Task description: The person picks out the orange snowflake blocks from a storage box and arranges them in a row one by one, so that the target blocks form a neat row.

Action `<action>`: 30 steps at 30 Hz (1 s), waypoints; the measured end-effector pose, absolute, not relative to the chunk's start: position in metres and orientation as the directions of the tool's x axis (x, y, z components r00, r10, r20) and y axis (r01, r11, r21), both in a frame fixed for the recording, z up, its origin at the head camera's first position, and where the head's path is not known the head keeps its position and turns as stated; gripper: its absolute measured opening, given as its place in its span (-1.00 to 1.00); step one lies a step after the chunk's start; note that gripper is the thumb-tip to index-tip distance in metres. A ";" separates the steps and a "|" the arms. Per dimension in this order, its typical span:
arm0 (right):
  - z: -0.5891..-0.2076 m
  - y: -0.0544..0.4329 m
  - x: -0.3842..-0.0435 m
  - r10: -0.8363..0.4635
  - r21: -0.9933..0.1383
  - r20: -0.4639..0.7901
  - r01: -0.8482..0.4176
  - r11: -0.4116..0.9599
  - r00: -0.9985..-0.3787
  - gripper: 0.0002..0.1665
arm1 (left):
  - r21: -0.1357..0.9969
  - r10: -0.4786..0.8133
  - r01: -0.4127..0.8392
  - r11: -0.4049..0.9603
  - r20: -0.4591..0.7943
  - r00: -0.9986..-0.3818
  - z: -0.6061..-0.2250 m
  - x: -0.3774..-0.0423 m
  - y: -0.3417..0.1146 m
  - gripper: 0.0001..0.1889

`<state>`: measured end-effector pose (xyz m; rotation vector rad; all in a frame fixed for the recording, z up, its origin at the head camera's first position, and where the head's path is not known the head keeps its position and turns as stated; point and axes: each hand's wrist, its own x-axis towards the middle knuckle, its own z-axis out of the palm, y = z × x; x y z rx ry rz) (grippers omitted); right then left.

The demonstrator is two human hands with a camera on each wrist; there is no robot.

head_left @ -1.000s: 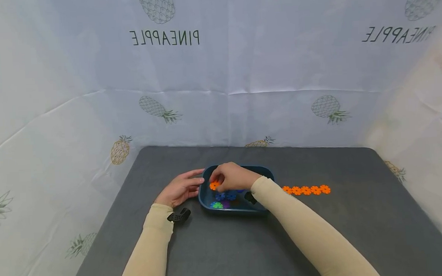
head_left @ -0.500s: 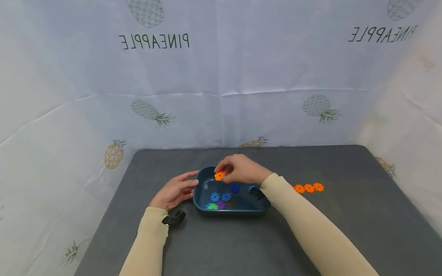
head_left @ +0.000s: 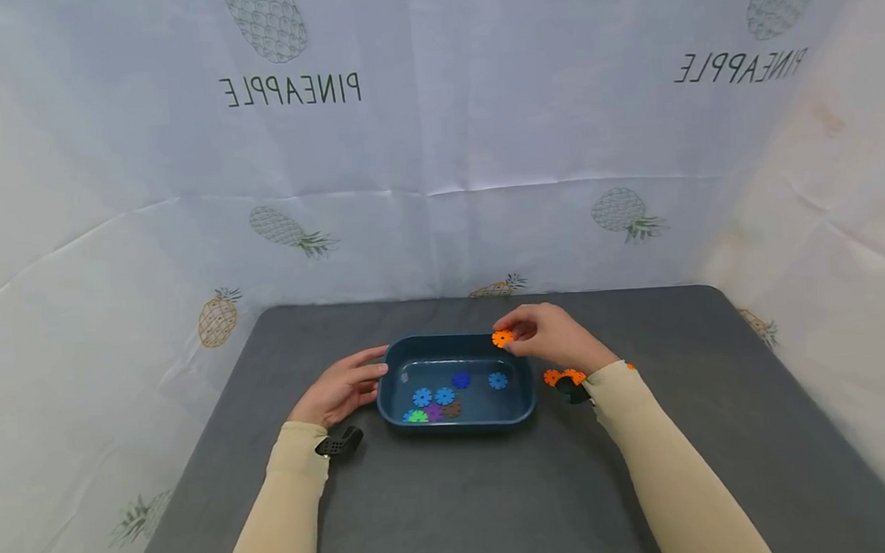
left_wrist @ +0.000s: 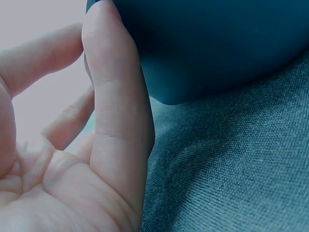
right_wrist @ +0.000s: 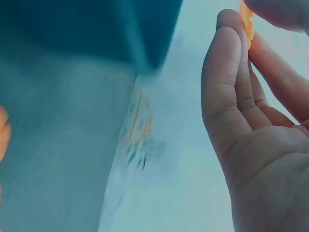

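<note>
My right hand [head_left: 554, 336] pinches an orange flower-shaped plastic disc [head_left: 502, 338] between thumb and fingertips, above the back right corner of a dark blue tray [head_left: 458, 427]. The disc's thin edge also shows in the right wrist view. At the tray's left end, my left hand [head_left: 339, 390] touches the outer wall with fairly straight fingers and thumb. Inside the tray lie several blue discs [head_left: 445, 396], a green disc [head_left: 417, 416], a purple disc [head_left: 435, 412] and a brown disc [head_left: 452, 409]. A row of orange discs [head_left: 552, 378] lies right of the tray, partly hidden by my right wrist.
Everything rests on a dark grey table [head_left: 454, 501]. Behind and around it hangs a pale curtain [head_left: 441, 243] with printed pineapples. A black wrist strap [head_left: 340, 443] is on my left sleeve.
My right hand has lifted the orange disc from the tray's left part and carried it right to the back right corner. My left hand stays at the tray's left end.
</note>
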<state>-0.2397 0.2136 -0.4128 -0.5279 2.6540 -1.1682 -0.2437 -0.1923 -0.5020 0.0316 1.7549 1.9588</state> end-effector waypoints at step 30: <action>-0.467 0.391 -0.185 -0.014 -0.606 -0.095 0.047 0.794 -0.995 -0.46 | 0.927 0.371 -0.375 -0.029 -0.338 -0.865 -0.497 -0.230 -0.185 -0.25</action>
